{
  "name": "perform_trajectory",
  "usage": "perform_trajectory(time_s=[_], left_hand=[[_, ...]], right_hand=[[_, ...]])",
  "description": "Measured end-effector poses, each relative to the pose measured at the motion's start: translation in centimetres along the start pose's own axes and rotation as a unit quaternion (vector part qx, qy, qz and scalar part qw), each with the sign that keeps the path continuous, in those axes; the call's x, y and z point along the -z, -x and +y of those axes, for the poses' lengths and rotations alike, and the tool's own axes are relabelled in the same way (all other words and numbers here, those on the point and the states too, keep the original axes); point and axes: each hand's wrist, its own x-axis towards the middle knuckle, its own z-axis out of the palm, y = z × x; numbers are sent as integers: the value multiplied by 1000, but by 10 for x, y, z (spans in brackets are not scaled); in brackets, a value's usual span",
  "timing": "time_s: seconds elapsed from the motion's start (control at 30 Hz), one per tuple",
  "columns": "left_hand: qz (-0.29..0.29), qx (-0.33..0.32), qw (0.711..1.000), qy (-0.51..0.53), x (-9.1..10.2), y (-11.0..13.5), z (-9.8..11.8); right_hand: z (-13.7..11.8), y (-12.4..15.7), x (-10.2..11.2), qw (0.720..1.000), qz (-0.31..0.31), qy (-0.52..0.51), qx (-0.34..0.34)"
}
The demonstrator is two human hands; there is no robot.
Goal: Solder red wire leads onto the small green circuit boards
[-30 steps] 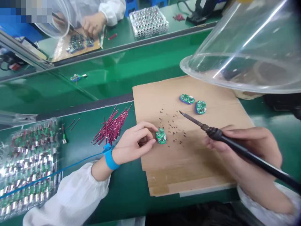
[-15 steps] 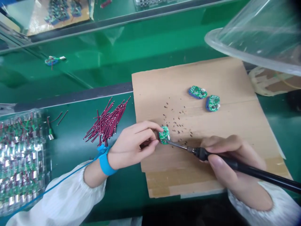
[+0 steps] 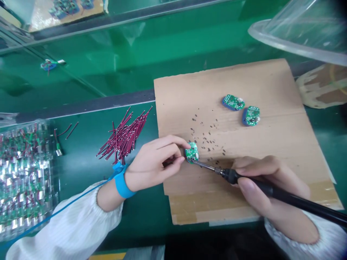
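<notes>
A small green circuit board (image 3: 192, 151) lies on the cardboard sheet (image 3: 187, 202). My left hand (image 3: 159, 159) is closed at the board's left edge, its index fingertip on the upper corner and its thumb at the lower left. Whether something thin is also pinched there is too small to tell. My right hand (image 3: 268, 184) grips a black soldering iron (image 3: 252, 180) like a pen. The metal tip of the iron touches the lower edge of the board. A blue wrist strap (image 3: 124, 185) with a cord circles my left wrist.
Two more green circuit boards on blue bases (image 3: 233, 102) sit farther back on the cardboard, near dark scorch marks. A pile of dark red wires (image 3: 124, 137) lies left of the sheet. Clear trays of wired parts (image 3: 24, 180) stand far left. A transparent hood (image 3: 303, 36) hangs upper right.
The view has shifted slightly. Both hands keep their holds, and the iron's tip stays at the lower edge of the board.
</notes>
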Motion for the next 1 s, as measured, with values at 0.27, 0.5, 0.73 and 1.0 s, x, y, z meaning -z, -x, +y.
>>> perform_trajectory(time_s=[0.27, 0.5, 0.73, 1.0], left_hand=[[-3, 2, 1000, 0, 1, 0, 1], [-2, 7, 1000, 0, 1, 0, 1], [-5, 9, 1000, -4, 1, 0, 1], [6, 21, 1000, 10, -1, 0, 2]], right_hand=[[-2, -4, -1, 998, -21, 24, 60], [-1, -3, -1, 998, -18, 27, 58], [-2, -1, 0, 999, -22, -2, 49], [-9, -3, -3, 999, -17, 29, 20]])
